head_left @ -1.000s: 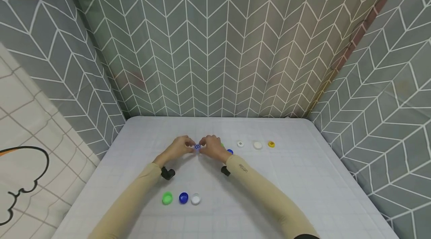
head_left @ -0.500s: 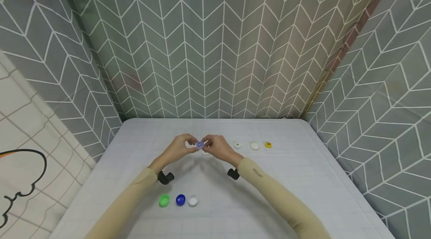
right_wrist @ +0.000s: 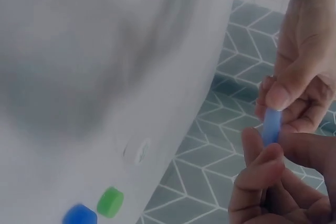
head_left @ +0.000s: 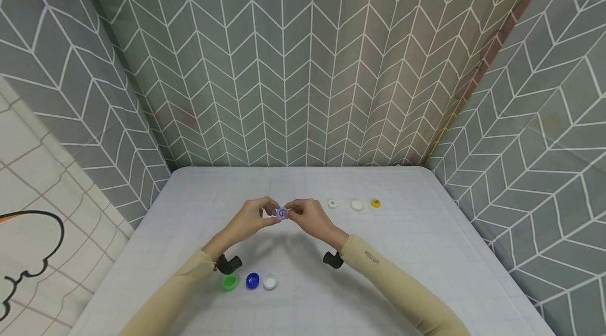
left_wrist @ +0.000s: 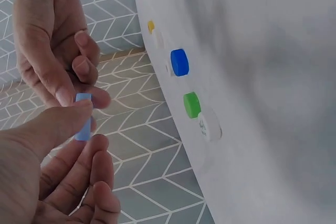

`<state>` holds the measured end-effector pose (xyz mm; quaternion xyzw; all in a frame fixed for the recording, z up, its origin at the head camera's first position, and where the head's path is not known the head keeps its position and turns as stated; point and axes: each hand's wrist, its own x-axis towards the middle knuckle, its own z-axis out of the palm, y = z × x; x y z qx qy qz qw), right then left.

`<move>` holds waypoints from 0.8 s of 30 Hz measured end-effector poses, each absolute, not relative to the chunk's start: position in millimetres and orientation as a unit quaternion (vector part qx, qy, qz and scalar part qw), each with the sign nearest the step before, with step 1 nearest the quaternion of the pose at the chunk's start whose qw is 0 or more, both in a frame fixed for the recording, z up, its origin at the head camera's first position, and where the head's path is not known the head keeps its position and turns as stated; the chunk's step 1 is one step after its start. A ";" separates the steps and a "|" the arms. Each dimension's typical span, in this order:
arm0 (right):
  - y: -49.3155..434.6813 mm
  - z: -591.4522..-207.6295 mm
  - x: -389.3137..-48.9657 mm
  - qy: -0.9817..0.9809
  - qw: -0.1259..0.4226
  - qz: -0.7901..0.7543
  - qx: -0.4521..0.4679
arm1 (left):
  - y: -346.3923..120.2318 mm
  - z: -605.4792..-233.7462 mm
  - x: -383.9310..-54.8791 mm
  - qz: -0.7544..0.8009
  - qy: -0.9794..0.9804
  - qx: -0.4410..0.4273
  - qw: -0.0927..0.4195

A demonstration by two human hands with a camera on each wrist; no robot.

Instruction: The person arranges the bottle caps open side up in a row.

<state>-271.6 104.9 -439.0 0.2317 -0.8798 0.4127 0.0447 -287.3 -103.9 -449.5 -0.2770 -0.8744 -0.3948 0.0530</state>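
Note:
A small light blue bottle cap (head_left: 281, 213) with a swirl mark on its face is held up over the table between both hands. My left hand (head_left: 253, 216) pinches its left edge between thumb and fingers. From the other side, my right hand (head_left: 310, 216) pinches it too. Seen edge-on in the left wrist view, the cap (left_wrist: 83, 117) stands upright between the fingertips. Beyond the hands lie a white cap (left_wrist: 210, 125), a green cap (left_wrist: 192, 104) and a darker blue cap (left_wrist: 179, 62); the right hand hides these in the head view.
Nearer the person, a green cap (head_left: 230, 282), a blue cap (head_left: 252, 281) and a white cap (head_left: 270, 282) form a row. Two white caps, one small (head_left: 333, 203) and one larger (head_left: 356, 205), lie right of the hands, with a yellow cap (head_left: 376, 203) beyond.
Both hands have lifted the light blue cap off the table area and drawn it slightly nearer the person. Its swirl face now tilts toward the head camera.

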 end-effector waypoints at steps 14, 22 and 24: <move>111.0 -447.7 -255.3 -0.869 0.026 0.442 0.222 | -102.5 -464.5 -274.9 -0.412 -0.859 -0.297 0.061; 113.5 -450.6 -255.5 -0.875 0.049 0.411 0.251 | -103.3 -460.5 -274.3 -0.415 -0.867 -0.272 0.030; 114.1 -451.0 -254.8 -0.874 0.065 0.400 0.269 | -103.6 -460.2 -275.2 -0.414 -0.870 -0.266 0.015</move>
